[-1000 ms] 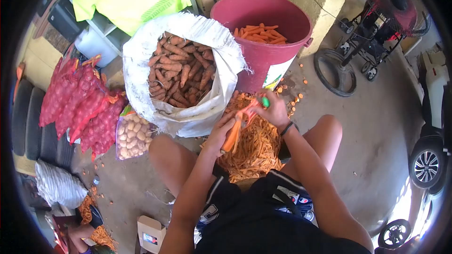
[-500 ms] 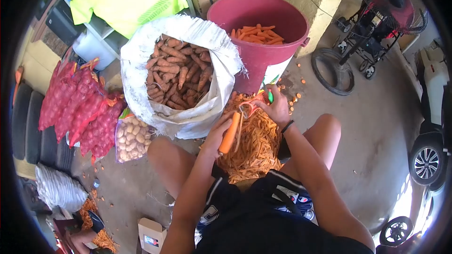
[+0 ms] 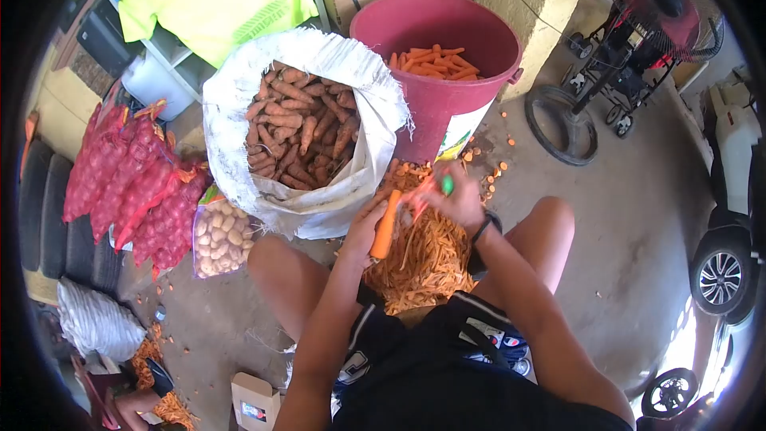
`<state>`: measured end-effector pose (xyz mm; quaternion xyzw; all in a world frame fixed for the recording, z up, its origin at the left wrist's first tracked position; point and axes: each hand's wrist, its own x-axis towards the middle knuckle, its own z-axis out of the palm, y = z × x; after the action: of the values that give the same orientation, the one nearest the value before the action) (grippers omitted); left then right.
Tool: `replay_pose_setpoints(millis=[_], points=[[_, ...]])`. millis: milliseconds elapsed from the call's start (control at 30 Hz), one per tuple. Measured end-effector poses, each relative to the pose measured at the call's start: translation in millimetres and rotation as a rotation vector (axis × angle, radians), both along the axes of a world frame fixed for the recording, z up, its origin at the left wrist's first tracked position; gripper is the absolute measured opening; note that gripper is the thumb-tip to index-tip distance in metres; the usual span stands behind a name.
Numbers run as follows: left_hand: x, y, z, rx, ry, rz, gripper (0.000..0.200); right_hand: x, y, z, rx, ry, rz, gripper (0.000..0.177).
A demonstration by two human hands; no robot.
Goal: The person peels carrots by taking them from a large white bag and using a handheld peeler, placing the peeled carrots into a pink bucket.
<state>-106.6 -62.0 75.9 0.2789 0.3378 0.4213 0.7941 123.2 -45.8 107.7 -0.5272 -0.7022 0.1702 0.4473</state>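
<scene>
I record peeled carrots (image 3: 437,65) in the bucket (image 3: 435,100), unpeeled carrots (image 3: 299,124) filling the sack (image 3: 227,108), left hand (image 3: 361,231) clamped round an orange carrot (image 3: 384,230), right hand (image 3: 464,199) closed on a blurred peeler (image 3: 416,198).

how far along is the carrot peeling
Partway, it seems. Done: bright peeled carrots in the tub, with a big heap of peelings between the knees. In hand: one bright orange carrot in the left hand, a blurred peeler in the right hand. Left: many brownish, unpeeled carrots in the white sack. The tub's depth is hidden.
</scene>
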Motion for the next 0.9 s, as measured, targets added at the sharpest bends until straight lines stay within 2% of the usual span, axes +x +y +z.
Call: replay_pose_setpoints(millis=[33,100,133,233,333,433,500,533,633,667,733,833,900], points=[[7,1,8,-0.026,0.014,0.075,0.042,-10,-9,1,0.046,0.015,0.103,0.055],[21,-2,19,-0.091,0.049,0.228,0.041,-17,-13,7,0.152,-0.129,0.206,0.055],[18,-3,10,-0.013,0.111,0.185,0.042,-21,-17,6,0.199,-0.193,0.256,0.055],[5,-9,18,0.051,0.198,-0.040,0.042,6,12,-7,0.046,-0.136,0.024,0.054],[2,-9,13,-0.002,0.078,-0.010,0.039,22,24,-1,-0.024,-0.110,-0.221,0.053],[10,-1,11,-0.066,0.048,0.107,0.037,-8,-3,-2,0.133,0.027,0.068,0.055],[20,-2,17,-0.100,0.070,0.188,0.037,-17,-11,6,0.218,-0.132,0.214,0.056],[16,-3,7,0.002,0.139,0.130,0.037,-21,-15,7,0.256,-0.202,0.287,0.057],[1,-10,8,-0.016,0.169,-0.035,0.037,4,10,-6,0.077,-0.170,0.042,0.058],[2,-9,1,0.026,0.231,-0.015,0.038,11,17,-9,0.064,-0.150,-0.040,0.058],[4,-7,7,-0.042,0.095,0.004,0.038,22,28,-6,0.044,-0.115,-0.200,0.058],[6,3,3,-0.068,0.009,0.053,0.037,-9,-2,-13,0.177,-0.019,0.074,0.058],[18,5,3,-0.089,0.028,0.147,0.037,-18,-11,1,0.243,-0.142,0.204,0.058]])
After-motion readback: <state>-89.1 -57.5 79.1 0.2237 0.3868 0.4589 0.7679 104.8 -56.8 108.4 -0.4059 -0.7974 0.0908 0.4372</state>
